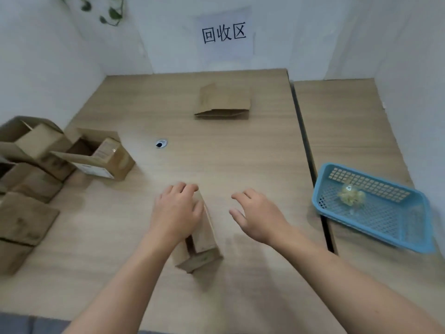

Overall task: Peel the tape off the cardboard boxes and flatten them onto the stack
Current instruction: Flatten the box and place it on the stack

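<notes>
A small cardboard box (204, 239), partly collapsed, stands on the wooden table (240, 153) near its front middle. My left hand (177, 209) lies on the box's top, fingers curled over its far edge. To the right of the box, my right hand (256, 214) hovers open and touches nothing. A stack of flattened cardboard (222, 102) lies at the back middle of the table. Several unflattened boxes (36, 162) are piled at the left edge; the nearest one (106, 157) lies on its side with clear tape on it.
A blue plastic basket (375, 206) holding a crumpled wad of tape (351, 197) sits on the right-hand table. A cable hole (160, 143) is in the tabletop. A paper sign (224, 33) hangs on the back wall. A gap (305, 145) separates the two tables.
</notes>
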